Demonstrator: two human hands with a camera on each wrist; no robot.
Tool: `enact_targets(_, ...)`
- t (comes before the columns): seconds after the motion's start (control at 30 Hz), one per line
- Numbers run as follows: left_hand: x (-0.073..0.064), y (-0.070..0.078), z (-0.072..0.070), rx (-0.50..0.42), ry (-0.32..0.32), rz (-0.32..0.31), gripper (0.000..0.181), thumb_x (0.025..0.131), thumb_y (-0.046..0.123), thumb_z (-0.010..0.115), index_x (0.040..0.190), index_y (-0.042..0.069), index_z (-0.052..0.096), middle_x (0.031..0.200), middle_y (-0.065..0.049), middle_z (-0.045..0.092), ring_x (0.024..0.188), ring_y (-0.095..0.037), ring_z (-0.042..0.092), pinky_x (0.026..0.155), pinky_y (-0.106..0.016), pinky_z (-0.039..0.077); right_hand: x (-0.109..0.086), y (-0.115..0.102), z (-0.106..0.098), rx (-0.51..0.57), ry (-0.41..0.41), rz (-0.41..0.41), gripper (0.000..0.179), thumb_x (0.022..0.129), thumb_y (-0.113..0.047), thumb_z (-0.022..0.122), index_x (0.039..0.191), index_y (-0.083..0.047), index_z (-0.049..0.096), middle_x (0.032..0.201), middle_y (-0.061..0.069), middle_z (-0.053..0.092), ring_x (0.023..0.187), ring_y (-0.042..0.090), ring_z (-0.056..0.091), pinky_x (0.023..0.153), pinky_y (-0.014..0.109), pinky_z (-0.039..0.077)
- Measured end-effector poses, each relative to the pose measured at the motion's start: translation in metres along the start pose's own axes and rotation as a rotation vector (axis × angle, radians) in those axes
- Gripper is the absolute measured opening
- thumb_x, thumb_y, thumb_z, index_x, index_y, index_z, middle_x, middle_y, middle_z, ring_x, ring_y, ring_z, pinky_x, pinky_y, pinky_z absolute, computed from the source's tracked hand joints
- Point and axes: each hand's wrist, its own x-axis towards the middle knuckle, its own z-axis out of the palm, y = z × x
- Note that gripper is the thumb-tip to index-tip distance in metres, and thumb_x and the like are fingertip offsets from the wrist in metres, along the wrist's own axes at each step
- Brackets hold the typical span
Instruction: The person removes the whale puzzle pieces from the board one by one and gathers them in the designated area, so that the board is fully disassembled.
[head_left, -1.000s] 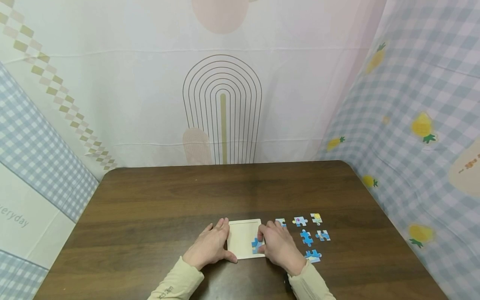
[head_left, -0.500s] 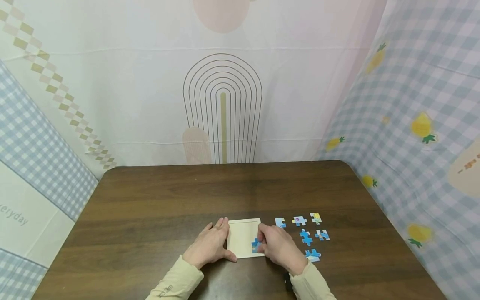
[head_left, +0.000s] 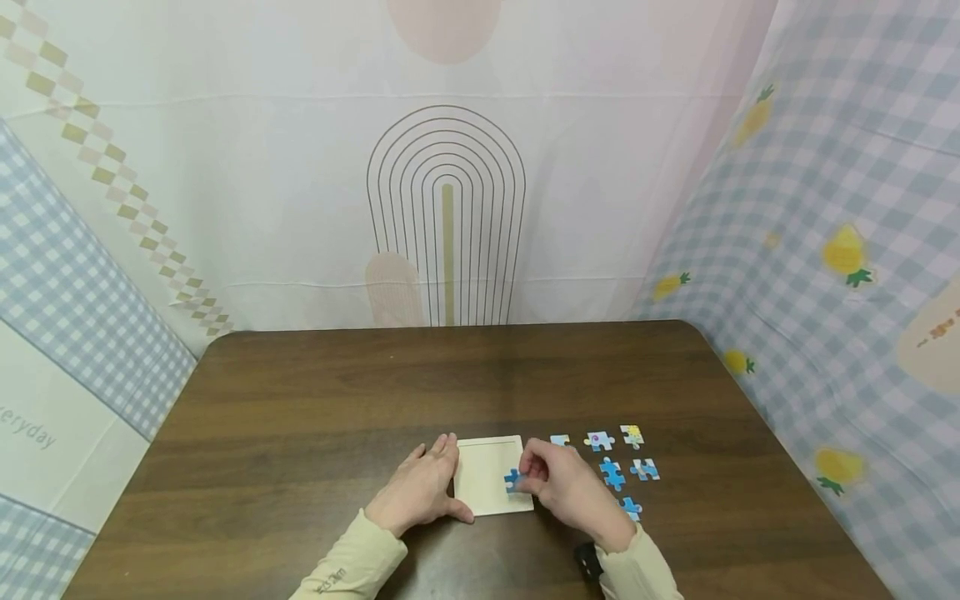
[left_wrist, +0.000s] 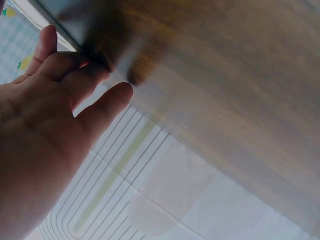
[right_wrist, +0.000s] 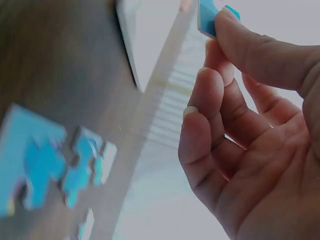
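Observation:
A pale wooden puzzle tray (head_left: 480, 475) lies near the front middle of the table. My left hand (head_left: 422, 487) rests along its left edge, fingers fairly straight and thumb at the lower left corner. Between thumb and index finger, my right hand (head_left: 568, 490) pinches a blue puzzle piece (head_left: 512, 481) over the tray's right side. The right wrist view shows the piece (right_wrist: 206, 20) at the fingertips, with the other fingers loosely curled. In the left wrist view, the fingers of my left hand (left_wrist: 55, 110) reach the tray's edge.
Several loose puzzle pieces lie on the table to the right, among them a blue one (head_left: 612, 473), one with a pink swirl (head_left: 599, 441) and a yellow-patterned one (head_left: 632, 435). The brown wooden table (head_left: 337, 392) backs onto a hanging patterned cloth (head_left: 300, 208).
My right hand has lifted the blue puzzle piece up slightly from the tray's lower right corner, and its wrist has shifted right. The left hand stays in place.

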Motion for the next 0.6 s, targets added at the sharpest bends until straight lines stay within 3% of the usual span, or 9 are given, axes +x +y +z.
enact_targets(0.27, -0.002, 0.000, -0.002, 0.003, 0.003, 0.015, 0.109, 0.064, 0.051, 0.084, 0.140, -0.013, 0.040, 0.145, -0.027, 0.041, 0.137, -0.035, 0.038, 0.109, -0.053, 0.033, -0.019, 0.010, -0.031, 0.043, 0.066, 0.029, 0.014, 0.086, -0.012, 0.074, 0.084, -0.017, 0.061, 0.073, -0.008, 0.058, 0.066, 0.008, 0.055, 0.060, 0.024, 0.049)
enact_targets(0.6, -0.002, 0.001, -0.002, -0.005, -0.005, 0.007, 0.109, 0.064, 0.051, 0.084, 0.140, -0.013, 0.039, 0.146, -0.027, 0.040, 0.138, -0.035, 0.037, 0.109, -0.053, 0.032, -0.050, 0.037, -0.068, 0.020, 0.136, 0.173, 0.011, 0.089, -0.016, 0.072, 0.088, -0.018, 0.061, 0.076, -0.006, 0.058, 0.070, 0.011, 0.054, 0.062, 0.024, 0.046)
